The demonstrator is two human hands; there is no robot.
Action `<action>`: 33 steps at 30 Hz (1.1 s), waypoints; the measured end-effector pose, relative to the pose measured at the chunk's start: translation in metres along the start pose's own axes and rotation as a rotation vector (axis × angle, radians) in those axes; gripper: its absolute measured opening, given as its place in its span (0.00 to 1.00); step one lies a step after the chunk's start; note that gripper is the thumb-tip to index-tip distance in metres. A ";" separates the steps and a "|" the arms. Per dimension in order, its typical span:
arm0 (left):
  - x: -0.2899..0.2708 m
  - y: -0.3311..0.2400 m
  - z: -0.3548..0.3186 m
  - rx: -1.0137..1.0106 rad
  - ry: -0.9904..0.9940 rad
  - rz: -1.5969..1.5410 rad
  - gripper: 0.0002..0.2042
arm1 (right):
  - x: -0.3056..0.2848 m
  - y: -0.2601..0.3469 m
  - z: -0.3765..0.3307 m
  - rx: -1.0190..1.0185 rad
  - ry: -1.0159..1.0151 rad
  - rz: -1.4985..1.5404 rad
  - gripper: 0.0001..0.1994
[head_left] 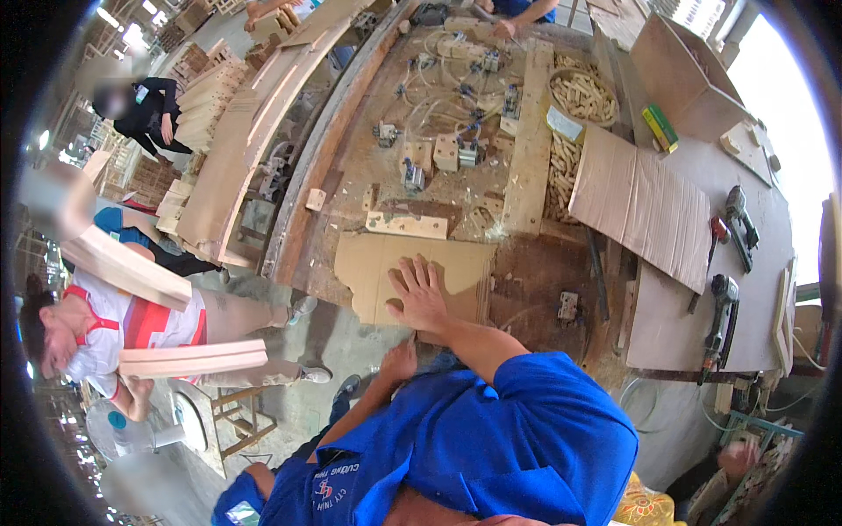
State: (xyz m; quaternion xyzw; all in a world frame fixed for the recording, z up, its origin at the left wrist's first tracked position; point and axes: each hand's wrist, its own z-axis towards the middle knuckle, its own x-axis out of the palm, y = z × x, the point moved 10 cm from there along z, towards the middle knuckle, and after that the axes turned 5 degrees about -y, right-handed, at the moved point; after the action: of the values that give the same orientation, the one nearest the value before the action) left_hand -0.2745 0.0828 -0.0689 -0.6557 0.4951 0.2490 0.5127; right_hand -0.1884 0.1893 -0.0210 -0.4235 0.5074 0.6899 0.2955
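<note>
My right hand [418,294] lies flat, fingers spread, on a piece of brown cardboard [469,273] at the bench's near edge. Lower and to the left, my left hand [399,360] is beside the bench edge. Its fingers look curled in, and whatever they may hold is hidden. Just beyond the cardboard lies a pale wooden strip [407,225] with small holes. Farther in on the wooden bench [351,180] are several metal clamps, such as one pneumatic clamp [413,175], with clear hoses.
On the right are a bowl of wooden dowels [582,95], a cardboard sheet [645,202], a nail gun [721,324], another nail gun [742,223] and a cardboard box [684,74]. At left, a person carries curved wooden pieces [193,358]. Across the bench a co-worker's hand [506,28] shows.
</note>
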 end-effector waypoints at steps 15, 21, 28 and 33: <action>-0.004 -0.009 -0.003 -0.001 -0.230 -0.185 0.07 | 0.004 -0.008 -0.019 -0.064 -0.043 -0.017 0.38; 0.058 -0.014 -0.085 -0.001 0.010 -0.309 0.11 | 0.012 -0.009 -0.015 -0.016 0.049 -0.096 0.38; -0.030 0.112 -0.053 -0.495 -0.718 -0.747 0.17 | 0.020 -0.004 -0.016 -0.013 0.120 -0.110 0.37; -0.046 0.132 -0.002 -0.741 -0.647 -0.983 0.17 | 0.020 -0.005 -0.013 -0.026 0.162 -0.131 0.37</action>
State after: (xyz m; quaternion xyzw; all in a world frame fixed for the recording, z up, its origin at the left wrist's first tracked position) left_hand -0.4120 0.1014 -0.0865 -0.8284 -0.1547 0.3235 0.4304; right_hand -0.1898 0.1778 -0.0421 -0.5142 0.4917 0.6391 0.2923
